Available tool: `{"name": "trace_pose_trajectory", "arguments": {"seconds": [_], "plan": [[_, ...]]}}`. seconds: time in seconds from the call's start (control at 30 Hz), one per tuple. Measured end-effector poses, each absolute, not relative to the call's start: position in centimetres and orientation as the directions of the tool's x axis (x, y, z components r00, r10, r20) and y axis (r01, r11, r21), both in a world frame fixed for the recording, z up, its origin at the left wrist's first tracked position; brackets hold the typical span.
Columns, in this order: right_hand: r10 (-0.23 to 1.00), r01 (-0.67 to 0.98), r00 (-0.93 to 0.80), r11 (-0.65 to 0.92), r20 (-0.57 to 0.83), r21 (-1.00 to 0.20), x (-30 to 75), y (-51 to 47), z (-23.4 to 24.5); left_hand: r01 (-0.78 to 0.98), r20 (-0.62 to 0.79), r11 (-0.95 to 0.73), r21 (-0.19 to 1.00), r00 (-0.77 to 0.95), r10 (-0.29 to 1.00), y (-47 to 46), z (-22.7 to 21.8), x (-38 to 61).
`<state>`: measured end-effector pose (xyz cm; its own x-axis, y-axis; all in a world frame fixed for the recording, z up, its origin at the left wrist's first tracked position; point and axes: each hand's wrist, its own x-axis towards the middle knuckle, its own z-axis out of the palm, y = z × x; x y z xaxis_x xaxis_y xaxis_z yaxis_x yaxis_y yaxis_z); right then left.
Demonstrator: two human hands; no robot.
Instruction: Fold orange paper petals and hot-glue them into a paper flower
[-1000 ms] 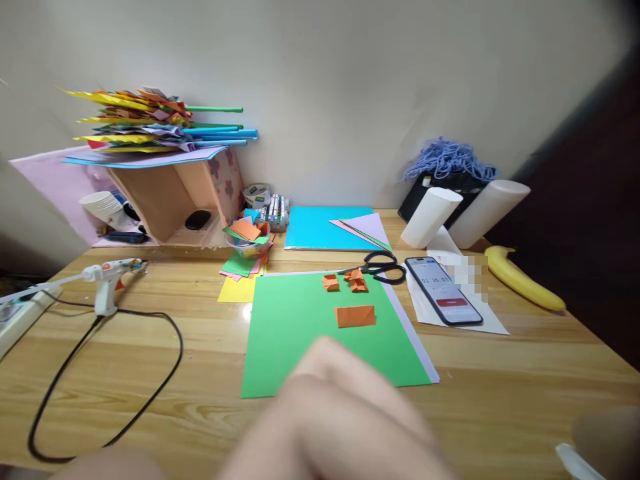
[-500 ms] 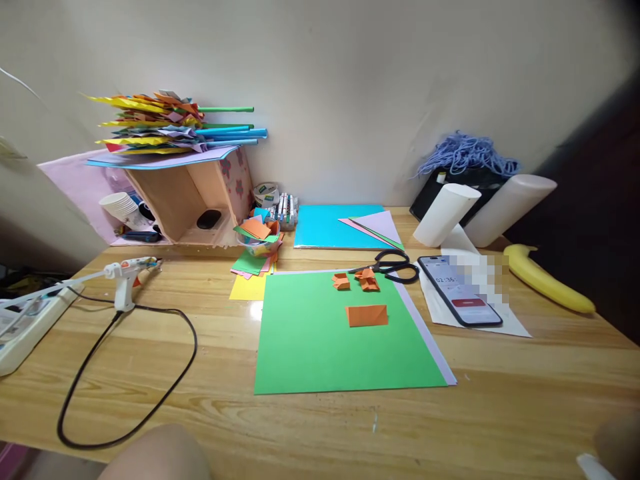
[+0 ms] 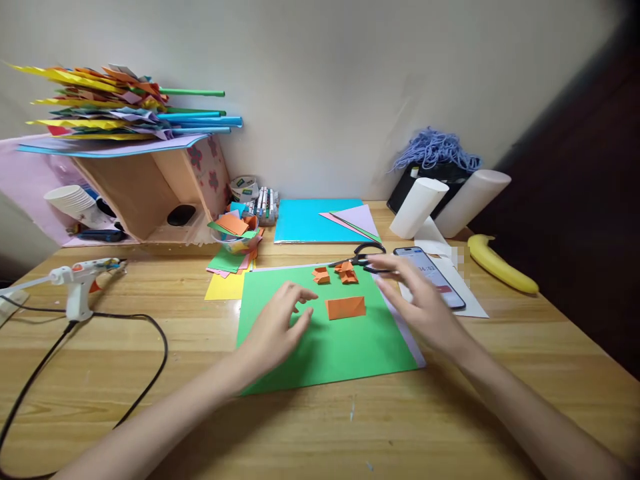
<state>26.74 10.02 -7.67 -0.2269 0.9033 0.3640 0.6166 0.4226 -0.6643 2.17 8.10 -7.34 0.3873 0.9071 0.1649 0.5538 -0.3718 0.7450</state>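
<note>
A folded orange paper strip (image 3: 346,307) lies on the green paper sheet (image 3: 330,353) between my hands. Just left of the strip is my left hand (image 3: 280,320), fingers apart and holding nothing. My right hand (image 3: 417,297) hovers to the strip's right, its thumb and fingers spread, also with nothing in it. Behind the strip sit two small folded orange paper pieces, a smaller one (image 3: 321,275) and a bulkier one (image 3: 346,272). Black-handled scissors (image 3: 370,249) lie beyond them, partly covered by my right fingers.
A phone (image 3: 425,267) on white paper and a banana (image 3: 503,267) lie right. A glue gun (image 3: 77,287) with a looping black cord stands left. Paper scraps fill a tub (image 3: 235,243); a pink box (image 3: 207,177) bears colourful paper bundles. Blue sheets (image 3: 300,220) lie at the back.
Both my hands have come into view from below and reached over the green sheet. The camera view has shifted, so objects appear further left. The orange pieces keep their arrangement.
</note>
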Motion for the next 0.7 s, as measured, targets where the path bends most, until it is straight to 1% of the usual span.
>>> {"name": "trace_pose_trajectory", "arguments": {"seconds": [0.13, 0.2, 0.3, 0.43, 0.57, 0.63, 0.7], "plan": [[0.907, 0.627, -0.392, 0.386, 0.154, -0.677, 26.6, 11.8, -11.0, 0.624, 0.154, -0.431, 0.652, 0.448, 0.881, 10.2, -11.5, 4.1], [0.893, 0.612, -0.437, 0.38, 0.104, -0.694, 26.6, 12.2, -12.2, 0.63, 0.165, -0.447, 0.635, 0.454, 0.875, 10.5, -12.5, 4.9], [0.885, 0.577, -0.448, 0.395, 0.127, -0.715, 26.2, 12.0, -12.8, 0.607, 0.184, -0.45, 0.656, 0.449, 0.874, 10.8, -13.0, 5.7], [0.872, 0.527, -0.445, 0.438, 0.202, -0.729, 25.6, 11.4, -12.9, 0.543, 0.217, -0.456, 0.705, 0.448, 0.868, 10.7, -12.9, 5.6], [0.834, 0.477, -0.476, 0.511, 0.279, -0.715, 25.5, 11.1, -13.1, 0.524, 0.277, -0.481, 0.703, 0.422, 0.864, 10.3, -12.5, 5.4], [0.822, 0.468, -0.491, 0.528, 0.289, -0.708, 25.6, 11.0, -13.1, 0.525, 0.284, -0.488, 0.698, 0.422, 0.861, 10.2, -12.4, 5.5], [0.828, 0.477, -0.494, 0.514, 0.266, -0.712, 25.7, 10.9, -13.1, 0.529, 0.277, -0.482, 0.698, 0.421, 0.864, 10.3, -12.4, 5.5]]}}
